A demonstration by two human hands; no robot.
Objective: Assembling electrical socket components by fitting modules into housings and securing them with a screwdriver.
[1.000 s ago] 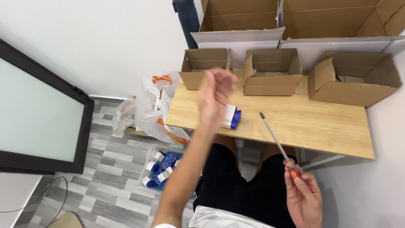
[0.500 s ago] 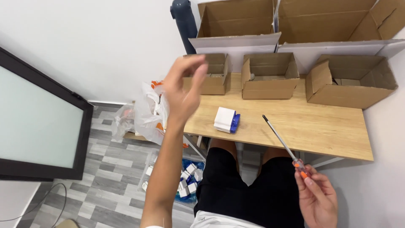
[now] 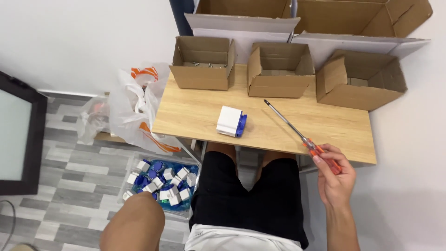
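My right hand [image 3: 335, 179] grips the orange handle of a long screwdriver [image 3: 297, 132] at the near right edge of the wooden table [image 3: 195, 116]. Its thin metal shaft points up and left over the tabletop. A white and blue plastic part [image 3: 231, 121] lies on the table to the left of the shaft tip, apart from it. My left hand is out of view; only part of that arm [image 3: 133, 224] shows at the bottom left.
Three open small cardboard boxes [image 3: 203, 62] [image 3: 278, 69] [image 3: 360, 79] line the table's far edge, with bigger boxes [image 3: 357, 16] behind. On the floor to the left sit a clear bin of white and blue parts [image 3: 160, 184], plastic bags [image 3: 134, 107] and a dark-framed screen [image 3: 18, 135].
My left arm, raised in front of the table before, has dropped away and the hand has left the view. The right hand still holds the screwdriver.
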